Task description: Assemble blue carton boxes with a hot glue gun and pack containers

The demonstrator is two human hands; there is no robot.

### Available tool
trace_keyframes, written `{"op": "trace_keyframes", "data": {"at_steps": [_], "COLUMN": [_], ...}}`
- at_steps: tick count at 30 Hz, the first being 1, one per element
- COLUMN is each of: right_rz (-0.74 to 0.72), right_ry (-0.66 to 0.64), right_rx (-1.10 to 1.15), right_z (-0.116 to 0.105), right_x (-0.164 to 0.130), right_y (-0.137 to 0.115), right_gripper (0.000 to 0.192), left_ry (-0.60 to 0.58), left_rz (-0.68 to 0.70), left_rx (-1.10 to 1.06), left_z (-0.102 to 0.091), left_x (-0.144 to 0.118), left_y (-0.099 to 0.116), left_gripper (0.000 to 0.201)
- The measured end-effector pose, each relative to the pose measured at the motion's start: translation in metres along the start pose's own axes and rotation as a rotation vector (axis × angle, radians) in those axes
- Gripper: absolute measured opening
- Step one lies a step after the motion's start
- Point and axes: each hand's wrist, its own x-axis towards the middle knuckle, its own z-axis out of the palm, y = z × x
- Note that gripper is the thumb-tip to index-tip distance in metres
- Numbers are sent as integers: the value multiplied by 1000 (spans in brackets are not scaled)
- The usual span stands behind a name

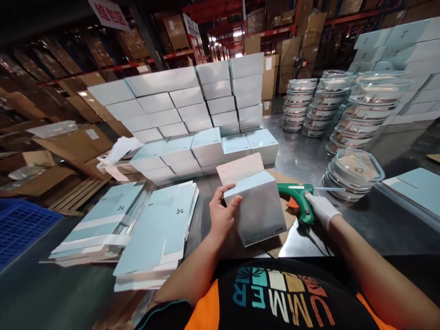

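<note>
One blue crate (24, 229) sits well to the left of the white box (261, 215), at the edge of view. Nearer to the box, on its left, two stacks of flat cartons (156, 224) lie side by side; their edges are uneven, so a knock from the left forearm (194, 259) could send some sliding. Beyond the box, mostly to its left, closed boxes (165, 110) rise in a wall. The bare left hand (222, 208) pinches the white box's upper left edge, thumb on the near face, fingers partly hidden. The box is tilted over brown cardboard (277, 246) on the table (292, 146), a pale flap (240, 168) raised behind its top; held one-handed, it could twist if pushed from the right. At the box's right edge, in this view, is the front of a green glue gun (305, 204); whether they touch is unclear. The gloved right hand (321, 208) is wrapped around the gun's handle, near the orange trigger (293, 202); a stray squeeze might smear glue on the box. Further right of the box, glass containers (357, 167) stand stacked; swinging the gun's protruding glue stick (330, 189) back could knock them.
</note>
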Motion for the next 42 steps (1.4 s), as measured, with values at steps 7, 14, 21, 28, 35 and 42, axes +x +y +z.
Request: {"op": "trace_keyframes", "data": {"at_steps": [7, 14, 21, 28, 35, 42], "right_rz": [-198, -396, -470, -540, -491, -646], "right_ry": [36, -329, -264, -88, -350, -500], "right_rx": [-52, 15, 98, -78, -255, -165], "right_z": [17, 87, 73, 68, 60, 55], "right_x": [-10, -23, -23, -31, -21, -19], "right_y": [-31, -66, -48, -34, -57, -58], "right_gripper": [60, 54, 75, 82, 104, 45], "left_ry": [-30, -196, -185, -182, -348, -541], "left_rz": [77, 311, 393, 393, 367, 540], "left_rx": [56, 194, 130, -174, 15, 100], "left_z": [0, -5, -6, 3, -16, -22], "left_x": [1, 0, 6, 7, 20, 31], "left_y": [-6, -21, -38, -39, -24, -10], "left_gripper": [61, 58, 62, 66, 78, 43]}}
